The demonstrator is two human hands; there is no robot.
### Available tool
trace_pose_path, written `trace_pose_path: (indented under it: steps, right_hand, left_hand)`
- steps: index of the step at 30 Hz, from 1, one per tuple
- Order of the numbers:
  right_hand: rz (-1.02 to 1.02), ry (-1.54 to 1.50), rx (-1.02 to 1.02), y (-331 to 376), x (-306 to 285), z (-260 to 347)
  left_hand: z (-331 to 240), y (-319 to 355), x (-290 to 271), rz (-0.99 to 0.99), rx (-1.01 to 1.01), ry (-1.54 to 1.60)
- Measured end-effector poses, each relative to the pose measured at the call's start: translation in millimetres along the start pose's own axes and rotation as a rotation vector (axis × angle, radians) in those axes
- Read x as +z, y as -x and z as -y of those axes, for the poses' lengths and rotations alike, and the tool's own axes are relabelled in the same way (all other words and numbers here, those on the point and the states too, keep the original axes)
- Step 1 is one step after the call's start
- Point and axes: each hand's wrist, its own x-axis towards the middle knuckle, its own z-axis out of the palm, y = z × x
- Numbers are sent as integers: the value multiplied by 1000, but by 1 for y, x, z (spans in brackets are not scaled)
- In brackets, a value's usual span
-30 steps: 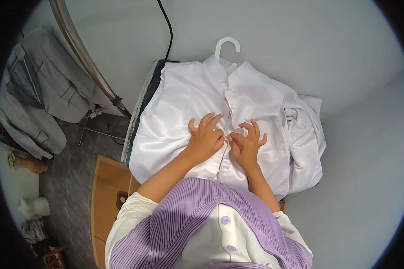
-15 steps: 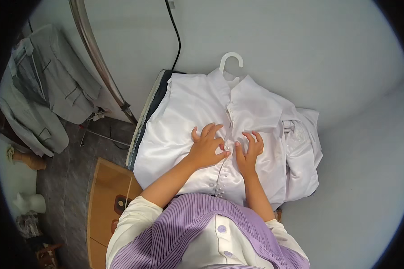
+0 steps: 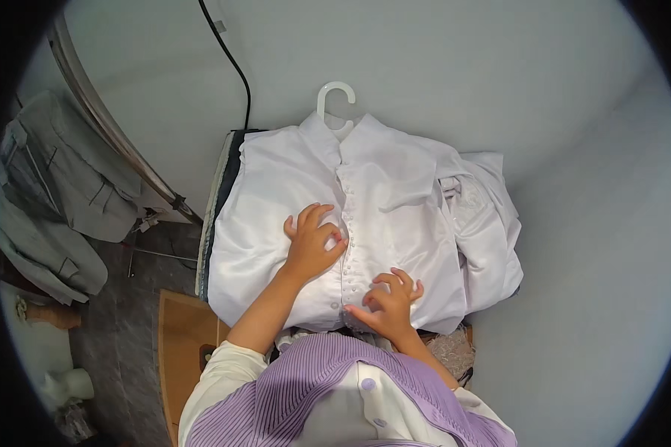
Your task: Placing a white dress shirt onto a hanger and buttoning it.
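A white satin blouse point(image 3: 276, 175) with a pointed collar lies front up on a padded board. Down its middle runs a placket with a row of small round buttons point(image 3: 352, 257). My left hand point(image 3: 311, 249) rests on the left front, thumb and forefinger pinched at the placket edge about halfway down, the other fingers raised. Lower down, on the right front, my right hand point(image 3: 389, 304) has its fingers spread and bent; its thumb tip reaches the placket near the hem. A white plastic hanger point(image 3: 336, 91) hook sticks out of the collar.
The board's edge point(image 3: 215, 216) shows left of the blouse, and a black cable point(image 3: 238, 71) hangs on the wall behind. A metal pole point(image 3: 112, 127) stands left, near a grey jacket point(image 3: 89, 164). A wooden cabinet point(image 3: 183, 328) is at lower left.
My right hand has moved down the placket, away from my left hand, toward the hem. The placket lies straighter. The view has shifted, so the blouse appears farther left.
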Motion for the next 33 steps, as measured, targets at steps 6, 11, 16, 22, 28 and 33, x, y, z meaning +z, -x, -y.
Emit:
trace_pose_path:
  steps: [6,11,16,22,28,33]
  right_hand:
    - [149,-23,59,-4,9,4]
    - [145,55,5,2,5,17]
    - [-6,99,-87,20,21,11]
    - [-40,-268,112,33,-2,11]
    - [-42,-182,146,47,-2,21]
    - [-235,-128,241,44,9,15]
  left_hand:
    - [-28,44,-31,23,-12,-64]
    - [-32,84,-31,205,-117,-16]
    - [-51,93,-28,232,-158,-74]
    - [-73,111,-23,208,-199,-109]
    - [-75,123,-1,100,-211,-61]
    - [-57,125,-2,93,-229,-8]
